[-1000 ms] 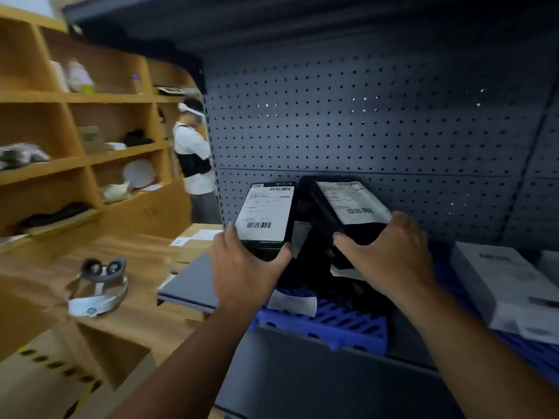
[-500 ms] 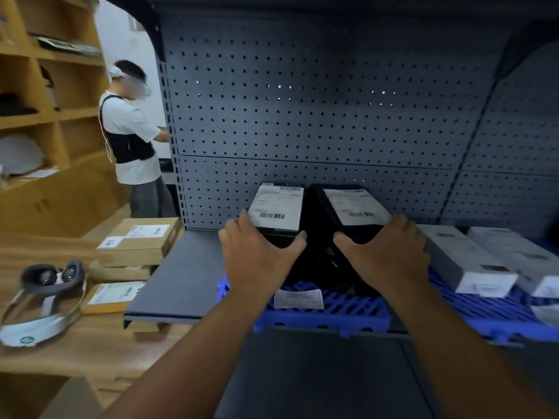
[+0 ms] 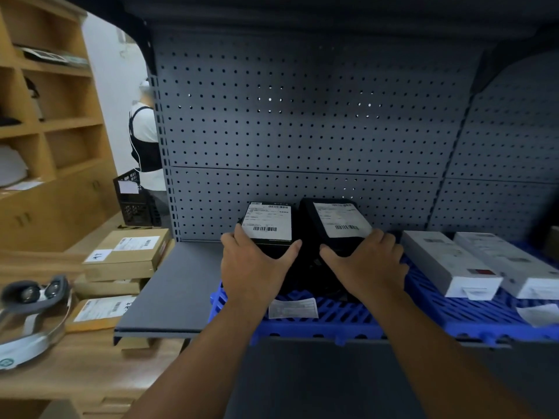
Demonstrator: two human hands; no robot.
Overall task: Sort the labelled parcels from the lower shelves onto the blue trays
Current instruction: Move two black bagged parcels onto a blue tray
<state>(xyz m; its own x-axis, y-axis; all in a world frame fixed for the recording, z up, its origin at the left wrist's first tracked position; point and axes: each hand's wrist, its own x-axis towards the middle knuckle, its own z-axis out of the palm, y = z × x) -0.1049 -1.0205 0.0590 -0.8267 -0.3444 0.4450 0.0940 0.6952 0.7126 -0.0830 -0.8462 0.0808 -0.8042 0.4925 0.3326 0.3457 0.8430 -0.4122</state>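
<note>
Two black parcels with white barcode labels stand side by side on a blue slatted tray [image 3: 329,323] on the grey shelf. My left hand [image 3: 252,269] grips the near end of the left black parcel [image 3: 267,222], thumb on its right edge. My right hand [image 3: 367,264] holds the near end of the right black parcel [image 3: 335,220], which tilts slightly to the right. Both parcels lean back toward the pegboard. A loose white label [image 3: 292,308] lies on the tray in front of them.
Two long white boxes [image 3: 450,264] lie on a blue tray [image 3: 472,316] to the right. Brown labelled cartons [image 3: 127,254] and a headset [image 3: 33,309] sit on the wooden table at left. A person [image 3: 145,140] stands behind by a black crate [image 3: 133,201].
The view has swung right and closer to the shelf. Both parcels have come down from above the tray to rest on it, my hands still on their near ends.
</note>
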